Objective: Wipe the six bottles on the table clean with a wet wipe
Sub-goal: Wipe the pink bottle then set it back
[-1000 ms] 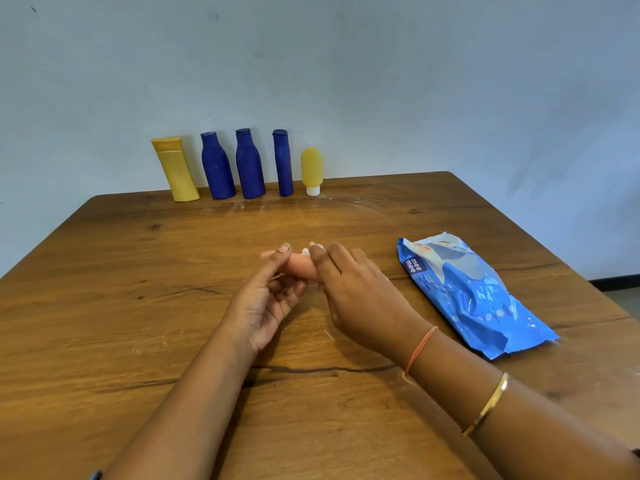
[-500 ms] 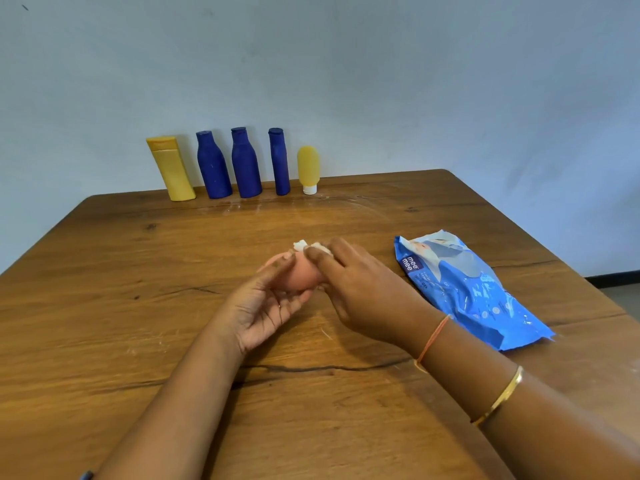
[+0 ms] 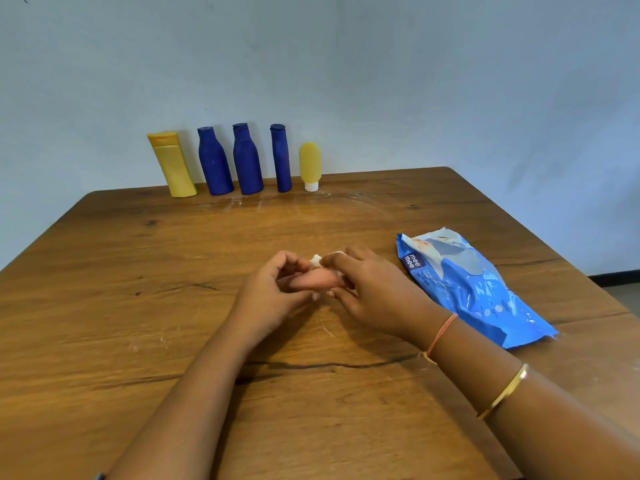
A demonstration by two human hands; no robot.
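Observation:
A small pink bottle (image 3: pixel 313 280) lies sideways between my hands at the table's middle. My left hand (image 3: pixel 270 292) grips its left end with curled fingers. My right hand (image 3: pixel 367 289) pinches a crumpled white wet wipe (image 3: pixel 317 259) against the bottle's top side. Five bottles stand in a row at the far edge: a tall yellow bottle (image 3: pixel 172 164), three blue bottles (image 3: pixel 214 162) (image 3: pixel 247 161) (image 3: pixel 281 159), and a small yellow tube (image 3: pixel 309 166) standing on its white cap.
A blue pack of wet wipes (image 3: pixel 474 289) lies flat to the right of my right hand. The wooden table (image 3: pixel 104 306) has a long crack near me. A pale wall rises just behind the bottle row.
My left fingers have curled round the pink bottle's end. The bottle has turned in my hands, and the wipe has slid along its top.

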